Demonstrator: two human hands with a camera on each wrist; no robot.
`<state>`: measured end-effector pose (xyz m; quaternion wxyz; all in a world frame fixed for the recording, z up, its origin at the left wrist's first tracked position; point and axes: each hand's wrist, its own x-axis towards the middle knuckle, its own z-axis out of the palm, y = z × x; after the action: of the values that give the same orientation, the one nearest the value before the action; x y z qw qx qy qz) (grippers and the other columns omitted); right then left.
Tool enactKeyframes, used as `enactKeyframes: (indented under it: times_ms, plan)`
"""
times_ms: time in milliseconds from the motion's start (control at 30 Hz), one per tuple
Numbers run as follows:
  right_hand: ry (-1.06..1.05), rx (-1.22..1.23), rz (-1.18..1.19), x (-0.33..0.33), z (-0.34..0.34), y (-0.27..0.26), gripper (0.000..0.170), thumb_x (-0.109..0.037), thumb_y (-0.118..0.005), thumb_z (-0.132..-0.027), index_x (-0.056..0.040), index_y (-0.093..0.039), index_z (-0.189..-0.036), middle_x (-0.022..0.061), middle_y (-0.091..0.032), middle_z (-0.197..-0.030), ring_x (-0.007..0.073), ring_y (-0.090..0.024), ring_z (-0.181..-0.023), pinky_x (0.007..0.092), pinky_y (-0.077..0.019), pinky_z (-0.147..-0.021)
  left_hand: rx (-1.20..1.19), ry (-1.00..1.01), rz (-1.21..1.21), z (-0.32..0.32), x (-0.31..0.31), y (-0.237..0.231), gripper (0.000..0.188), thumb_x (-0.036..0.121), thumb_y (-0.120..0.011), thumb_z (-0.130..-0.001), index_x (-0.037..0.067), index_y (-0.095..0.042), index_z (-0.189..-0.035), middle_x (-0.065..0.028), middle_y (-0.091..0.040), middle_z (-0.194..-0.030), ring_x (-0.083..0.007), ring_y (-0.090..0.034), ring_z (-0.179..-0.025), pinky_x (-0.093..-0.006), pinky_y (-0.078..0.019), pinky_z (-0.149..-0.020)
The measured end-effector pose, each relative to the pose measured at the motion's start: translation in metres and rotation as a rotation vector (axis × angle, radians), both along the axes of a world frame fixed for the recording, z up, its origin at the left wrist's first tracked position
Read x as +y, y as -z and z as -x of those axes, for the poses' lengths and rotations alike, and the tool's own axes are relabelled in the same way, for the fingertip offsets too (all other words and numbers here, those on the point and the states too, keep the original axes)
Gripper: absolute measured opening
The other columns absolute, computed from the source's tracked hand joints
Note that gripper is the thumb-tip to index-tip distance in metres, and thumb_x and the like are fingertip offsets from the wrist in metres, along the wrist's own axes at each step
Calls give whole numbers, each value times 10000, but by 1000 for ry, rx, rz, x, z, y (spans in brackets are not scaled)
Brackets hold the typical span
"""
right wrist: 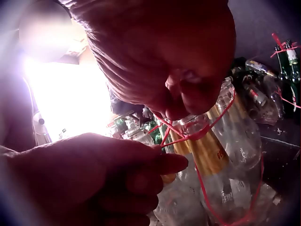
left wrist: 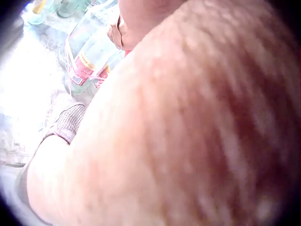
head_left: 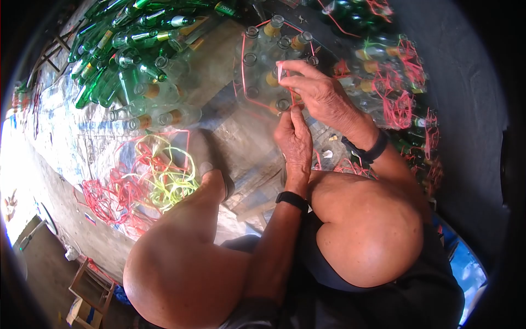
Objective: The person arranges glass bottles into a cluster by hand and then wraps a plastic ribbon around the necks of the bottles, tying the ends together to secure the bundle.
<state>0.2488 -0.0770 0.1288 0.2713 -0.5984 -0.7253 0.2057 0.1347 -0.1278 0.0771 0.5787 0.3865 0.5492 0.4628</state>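
Observation:
Clear glass bottles, among them one with a gold neck label (right wrist: 210, 155), stand upright in a cluster with pink string (right wrist: 203, 186) around them. At the near side of the cluster, the left hand (head_left: 295, 140) pinches the string between thumb and fingers; it shows at lower left in the right wrist view (right wrist: 108, 174). Just above it, the right hand (head_left: 323, 96) has thumb and forefinger on a pink strand (head_left: 280, 71) over the bottle necks. In the left wrist view, pink string crosses bottles with red labels (left wrist: 82, 68).
Green bottles (head_left: 101, 55) lie piled at upper left, with clear bottles (head_left: 150, 120) below them. Tangled red string (head_left: 112, 200) and yellow-green string (head_left: 172, 186) lie left of the shoe (head_left: 200, 151). String-tied bottles (head_left: 383, 82) stand at right.

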Motion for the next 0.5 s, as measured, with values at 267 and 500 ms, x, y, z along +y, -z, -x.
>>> enactKeyframes:
  times_ms: [267, 500]
  plan:
    - [-4, -149, 8, 7, 5, -7, 276, 16, -609, -848, -87, -704, -1085, 50, -615, -1342, 342, -723, -928, 416, -596, -747, -30, 22, 50, 2, 1, 0, 276, 173, -560, -1057, -66, -698, -1049, -14, -557, -712, -88, -479, -715, -296, -439, -644]
    - [-72, -227, -22, 18, 6, -9, 212, 22, -598, -829, -81, -680, -996, 55, -631, -1220, 355, -712, -812, 451, -579, -678, -15, 45, 62, 1, 1, 1, 266, 148, -554, -1035, -92, -645, -968, -62, -564, -702, -102, -482, -732, -323, -453, -663]
